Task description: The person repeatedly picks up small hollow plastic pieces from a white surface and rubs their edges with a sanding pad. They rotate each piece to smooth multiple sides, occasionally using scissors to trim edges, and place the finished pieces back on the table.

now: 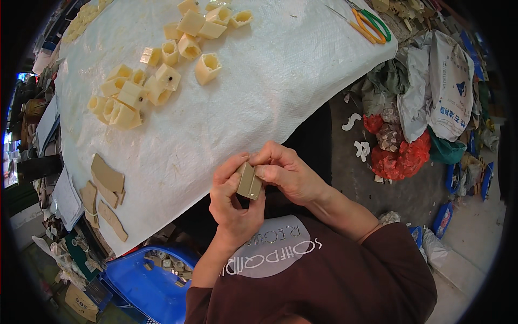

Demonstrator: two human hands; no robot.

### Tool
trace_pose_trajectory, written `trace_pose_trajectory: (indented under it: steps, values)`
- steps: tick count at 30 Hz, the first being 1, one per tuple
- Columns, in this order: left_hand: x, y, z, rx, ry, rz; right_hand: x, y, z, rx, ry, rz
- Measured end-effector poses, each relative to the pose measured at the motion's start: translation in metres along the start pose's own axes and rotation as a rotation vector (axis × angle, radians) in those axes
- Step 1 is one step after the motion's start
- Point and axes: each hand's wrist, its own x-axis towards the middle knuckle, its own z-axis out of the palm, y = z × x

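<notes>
Just off the table's near edge, my left hand grips a small khaki, box-shaped block between thumb and fingers. The block is tilted, with a groove along its side and a shiny spot at its lower end. My right hand is closed, its thumb and forefinger pinched against the block's upper right edge. Whether a smaller piece sits between those right fingertips is hidden. Several flat khaki pieces lie on the table to the left of my hands.
Hollow cream-coloured blocks are clustered on the white sheet-covered table. Scissors with orange and green handles lie at its far right corner. A blue basin with small pieces stands lower left; red plastic bags lie at right.
</notes>
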Motion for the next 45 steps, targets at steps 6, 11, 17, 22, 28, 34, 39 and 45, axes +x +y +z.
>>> trace_pose_trajectory:
  steps: [6,11,17,22,28,34,39,45]
  values:
    - [-0.002,-0.003,0.0,0.01,-0.002,-0.024,-0.001,0.001,0.002,-0.008,0.035,0.068]
    - [0.0,-0.002,0.0,-0.151,0.085,-0.134,0.0,-0.018,0.013,0.178,0.107,0.195]
    - [0.0,-0.006,-0.001,-0.189,0.108,-0.162,0.0,-0.013,0.019,0.031,0.131,0.134]
    - [0.001,-0.009,0.002,-0.144,0.095,-0.093,0.001,-0.007,0.025,-0.043,0.182,0.072]
    - [0.003,-0.011,0.001,0.068,0.075,0.036,0.002,-0.005,0.034,-0.105,0.197,0.006]
    - [0.0,-0.014,0.004,0.097,0.099,0.05,-0.001,-0.002,0.037,-0.214,0.202,-0.021]
    - [-0.001,-0.014,0.004,0.122,0.099,0.011,-0.003,0.003,0.038,-0.224,0.182,-0.017]
    - [0.0,-0.01,0.003,0.009,0.15,-0.164,-0.003,0.013,0.036,-0.37,0.122,-0.139]
